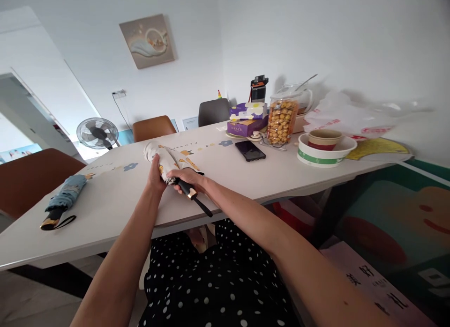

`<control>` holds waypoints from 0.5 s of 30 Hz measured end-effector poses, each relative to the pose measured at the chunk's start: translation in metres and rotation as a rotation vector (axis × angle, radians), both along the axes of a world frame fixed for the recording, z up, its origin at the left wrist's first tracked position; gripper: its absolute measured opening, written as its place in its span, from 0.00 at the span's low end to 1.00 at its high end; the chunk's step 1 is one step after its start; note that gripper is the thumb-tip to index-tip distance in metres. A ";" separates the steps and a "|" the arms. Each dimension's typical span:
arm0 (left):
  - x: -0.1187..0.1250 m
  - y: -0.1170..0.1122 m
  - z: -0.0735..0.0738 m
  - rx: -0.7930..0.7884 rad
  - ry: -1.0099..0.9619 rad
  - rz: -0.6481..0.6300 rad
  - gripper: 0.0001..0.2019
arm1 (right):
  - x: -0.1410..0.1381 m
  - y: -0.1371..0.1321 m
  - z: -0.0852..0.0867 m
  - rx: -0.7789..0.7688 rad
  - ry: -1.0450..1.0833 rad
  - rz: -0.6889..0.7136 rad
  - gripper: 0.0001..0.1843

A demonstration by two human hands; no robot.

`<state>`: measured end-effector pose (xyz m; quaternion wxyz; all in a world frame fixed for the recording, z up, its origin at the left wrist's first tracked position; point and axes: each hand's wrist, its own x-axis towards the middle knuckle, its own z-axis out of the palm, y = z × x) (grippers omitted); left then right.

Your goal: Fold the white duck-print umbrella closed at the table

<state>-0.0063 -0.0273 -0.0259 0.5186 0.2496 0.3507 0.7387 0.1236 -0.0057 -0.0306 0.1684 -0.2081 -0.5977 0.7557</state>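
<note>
A white folding umbrella [162, 159] with small yellow-orange prints lies slantwise just over the table, its canopy gathered and partly loose on the right side. Its black handle with a gold band and wrist strap points toward me. Along the canopy's left side, my left hand [156, 174] is closed around the fabric. My right hand [186, 178] grips the umbrella where canopy meets handle, thumb on top. Some of the fingers are hidden beneath it. To the left, a folded light-blue umbrella [68, 194] with a black and gold handle rests on the table.
On the white table [225, 186] lie a phone [250, 150] and purple tissue boxes [246, 125]. A jar of popcorn [282, 121], a white paper bowl [326, 153] holding a cup, and a plastic bag [346, 114] stand right. Chairs and a fan [97, 133] are beyond.
</note>
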 end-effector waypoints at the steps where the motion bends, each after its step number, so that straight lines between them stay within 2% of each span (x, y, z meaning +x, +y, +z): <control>1: 0.000 -0.003 0.002 0.025 0.000 0.009 0.24 | 0.003 -0.001 0.002 0.013 0.004 0.044 0.17; 5: 0.001 -0.007 0.006 0.073 -0.032 0.067 0.20 | 0.013 -0.009 0.015 0.119 0.007 0.142 0.18; 10: 0.000 -0.005 0.004 0.066 -0.013 0.190 0.15 | 0.031 -0.028 0.035 0.156 -0.079 0.082 0.18; 12: 0.000 -0.006 0.003 0.040 0.016 0.228 0.15 | 0.044 -0.035 0.034 0.183 -0.077 0.029 0.16; 15: -0.001 -0.008 0.004 -0.028 0.031 0.253 0.15 | 0.061 -0.040 0.024 0.249 0.040 -0.094 0.12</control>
